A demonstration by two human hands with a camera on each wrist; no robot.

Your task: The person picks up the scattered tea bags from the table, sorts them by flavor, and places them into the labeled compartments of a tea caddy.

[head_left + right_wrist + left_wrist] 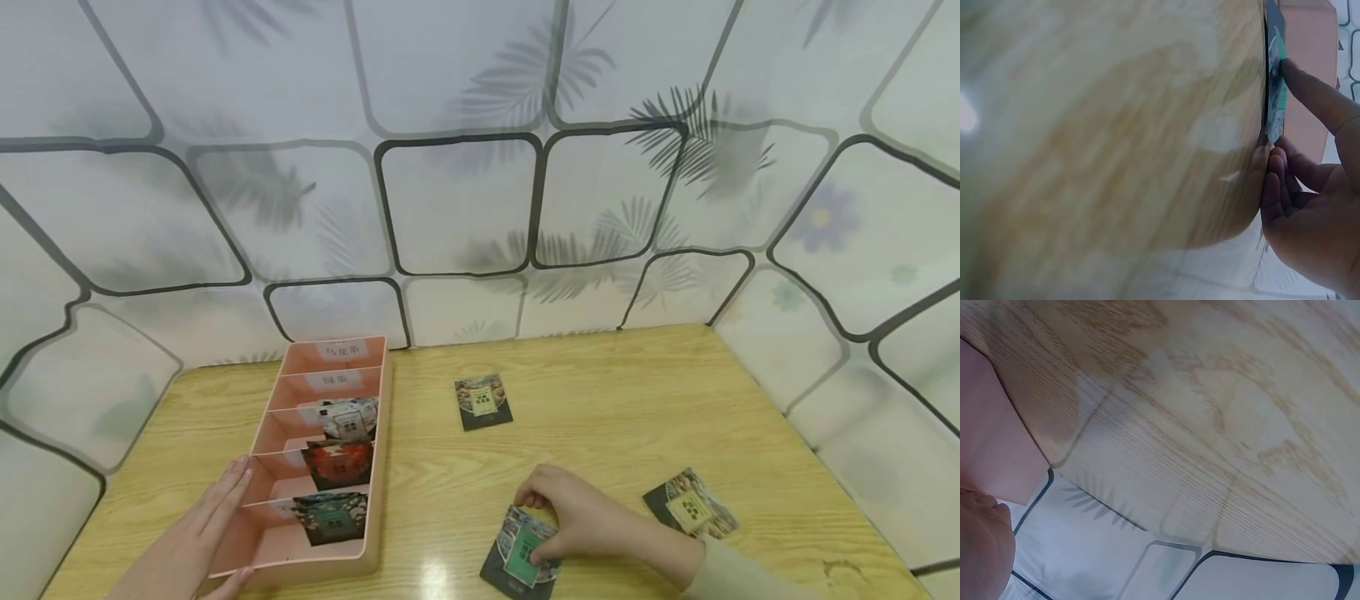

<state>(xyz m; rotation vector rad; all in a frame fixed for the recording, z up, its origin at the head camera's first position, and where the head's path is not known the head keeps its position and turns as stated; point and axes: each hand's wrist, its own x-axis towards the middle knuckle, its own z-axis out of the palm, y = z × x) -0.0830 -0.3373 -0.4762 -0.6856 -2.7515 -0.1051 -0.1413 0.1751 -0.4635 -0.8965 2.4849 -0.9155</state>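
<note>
My right hand pinches a dark tea sachet with a green label at the table's near middle. Its thumb lies on the face, and the curled fingers are at the far edge; in the right wrist view the sachet appears edge-on, low over the table. Straight fingers of my left hand rest along the left wall of a pink divided box. Several sachets stand in the box: a green-labelled one nearest, a red one behind it, then pale ones.
Two yellow-labelled sachets lie on the wooden table: one sachet right of the box, another sachet beside my right forearm. The box's two far compartments carry paper labels. Patterned fabric walls enclose the table's back and sides.
</note>
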